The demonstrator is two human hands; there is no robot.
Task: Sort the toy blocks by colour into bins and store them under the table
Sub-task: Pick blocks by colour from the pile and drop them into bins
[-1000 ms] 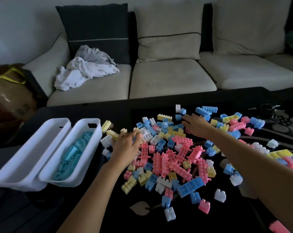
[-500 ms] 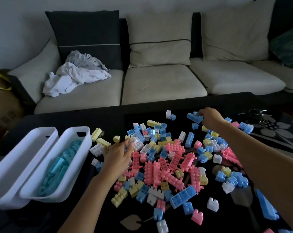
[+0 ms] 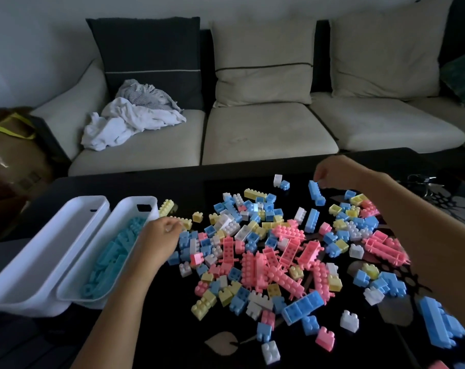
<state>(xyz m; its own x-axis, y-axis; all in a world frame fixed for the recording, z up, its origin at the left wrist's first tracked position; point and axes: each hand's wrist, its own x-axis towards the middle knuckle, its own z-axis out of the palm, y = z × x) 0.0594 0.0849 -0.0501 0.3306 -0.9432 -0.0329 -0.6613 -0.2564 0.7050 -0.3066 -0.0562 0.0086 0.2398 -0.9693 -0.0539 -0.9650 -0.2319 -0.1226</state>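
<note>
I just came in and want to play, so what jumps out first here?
A big jumble of pink, blue, yellow and white blocks covers the middle of the black table. At its left edge sit two white bins, and the one nearer the pile holds blue blocks. At the far side the right hand pinches a long blue block.

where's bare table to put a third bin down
Bare table lies at the near edge, between the blue-filled bin and the block pile; a thin strip runs along the sofa side. The middle and right are crowded with blocks.
</note>
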